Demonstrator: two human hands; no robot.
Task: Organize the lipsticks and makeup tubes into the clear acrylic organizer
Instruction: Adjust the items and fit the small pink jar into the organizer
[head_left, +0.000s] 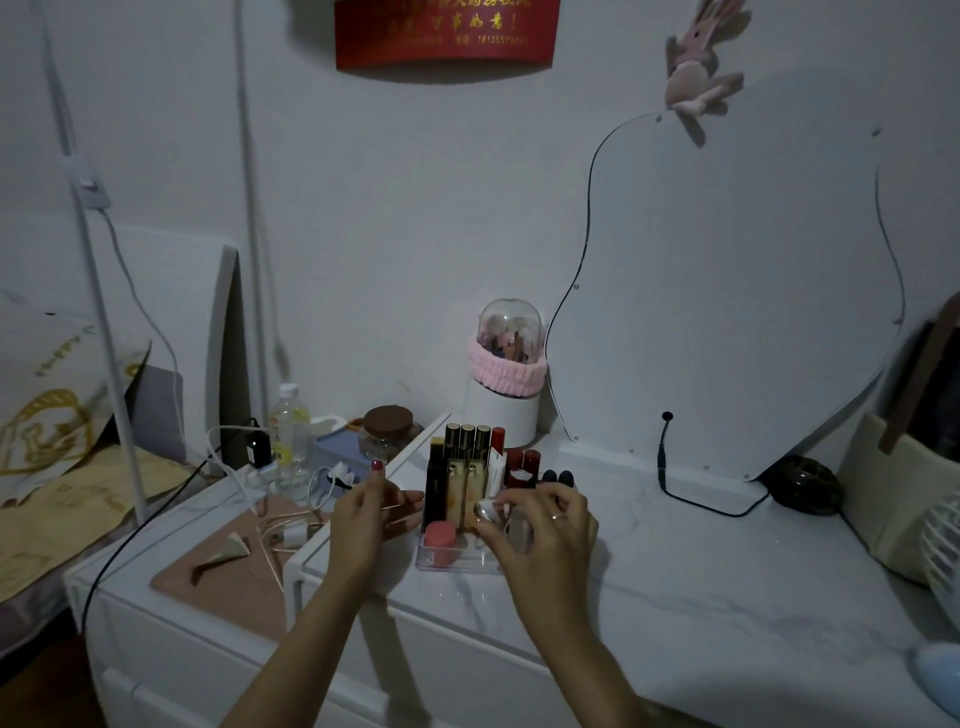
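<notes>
I see my right hand (545, 525) pinching a silvery tube (485, 512) over the clear organizer (441, 564); my left hand (363, 512) hovers open beside it.

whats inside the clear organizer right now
The clear organizer holds upright dark and gold tubes, red lipsticks and a pink-capped item in front. The right hand covers its right-front slots.

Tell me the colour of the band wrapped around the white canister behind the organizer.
Pink: the fluffy band circles the canister below its clear dome, seen in the head view.
</notes>
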